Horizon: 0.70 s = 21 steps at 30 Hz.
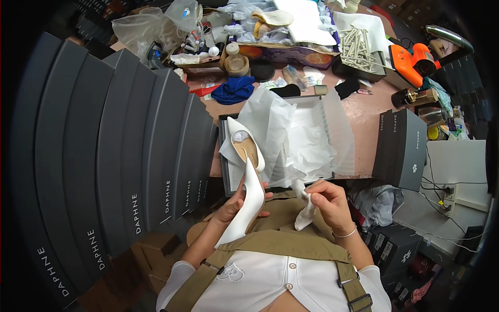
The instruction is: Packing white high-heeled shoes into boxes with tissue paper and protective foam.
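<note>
Left hand [232,208] grips white pointed heel [248,200], frame centre; right hand [327,203] pinches white cloth [304,214]; open box [312,135] above.

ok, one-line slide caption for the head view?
Left hand holds a white high-heeled shoe while the right hand grips a white cloth above an open tissue-lined shoebox.

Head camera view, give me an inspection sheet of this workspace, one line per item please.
Surface: pinkish table, crowded along its far side.
Job's things: white high-heeled shoe; white cloth; open shoe box lined with tissue paper.
Clutter: blue cloth, plastic bags, tape roll, orange tool.
Grippers: left hand holds the shoe; right hand pinches the white cloth.
Cables: black and white cables at right.
Surroundings: row of grey shoe boxes at left, more boxes at right.
</note>
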Motion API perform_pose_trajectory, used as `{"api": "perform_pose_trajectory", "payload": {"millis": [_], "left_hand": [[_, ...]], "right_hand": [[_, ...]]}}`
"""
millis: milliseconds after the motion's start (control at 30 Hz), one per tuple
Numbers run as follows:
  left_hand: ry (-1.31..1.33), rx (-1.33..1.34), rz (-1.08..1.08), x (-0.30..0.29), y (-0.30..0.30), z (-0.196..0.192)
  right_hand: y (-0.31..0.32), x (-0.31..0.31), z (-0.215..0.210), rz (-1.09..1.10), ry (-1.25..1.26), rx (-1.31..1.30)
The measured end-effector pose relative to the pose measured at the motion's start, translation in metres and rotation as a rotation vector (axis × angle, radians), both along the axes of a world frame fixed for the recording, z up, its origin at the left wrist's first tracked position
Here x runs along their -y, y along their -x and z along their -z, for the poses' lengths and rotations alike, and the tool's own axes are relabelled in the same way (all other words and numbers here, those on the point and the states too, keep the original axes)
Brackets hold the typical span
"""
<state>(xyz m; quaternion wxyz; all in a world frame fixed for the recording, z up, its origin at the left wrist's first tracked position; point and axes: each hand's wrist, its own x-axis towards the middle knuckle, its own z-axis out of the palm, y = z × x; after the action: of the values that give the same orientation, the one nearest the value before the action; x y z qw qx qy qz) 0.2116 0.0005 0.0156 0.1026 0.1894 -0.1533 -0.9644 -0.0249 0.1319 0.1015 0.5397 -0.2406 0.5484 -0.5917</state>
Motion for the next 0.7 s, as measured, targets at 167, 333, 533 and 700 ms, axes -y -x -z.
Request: {"api": "perform_pose_trajectory", "payload": {"millis": [167,333,533,700], "left_hand": [[0.251,0.078,0.005,0.023,0.013,-0.013],[0.575,-0.033,0.004,0.028,0.028,-0.018],[0.636,0.066,0.076,0.026,0.030,-0.022],[0.643,0.051,0.081,0.029,0.035,-0.028]], "right_hand": [[-0.007,0.003,0.006,-0.111,-0.011,-0.209],[-0.014,0.007,-0.008,-0.167,0.094,-0.415],[-0.013,0.000,-0.011,-0.111,0.185,-0.591],[-0.014,0.000,-0.006,-0.037,0.133,-0.333]]}}
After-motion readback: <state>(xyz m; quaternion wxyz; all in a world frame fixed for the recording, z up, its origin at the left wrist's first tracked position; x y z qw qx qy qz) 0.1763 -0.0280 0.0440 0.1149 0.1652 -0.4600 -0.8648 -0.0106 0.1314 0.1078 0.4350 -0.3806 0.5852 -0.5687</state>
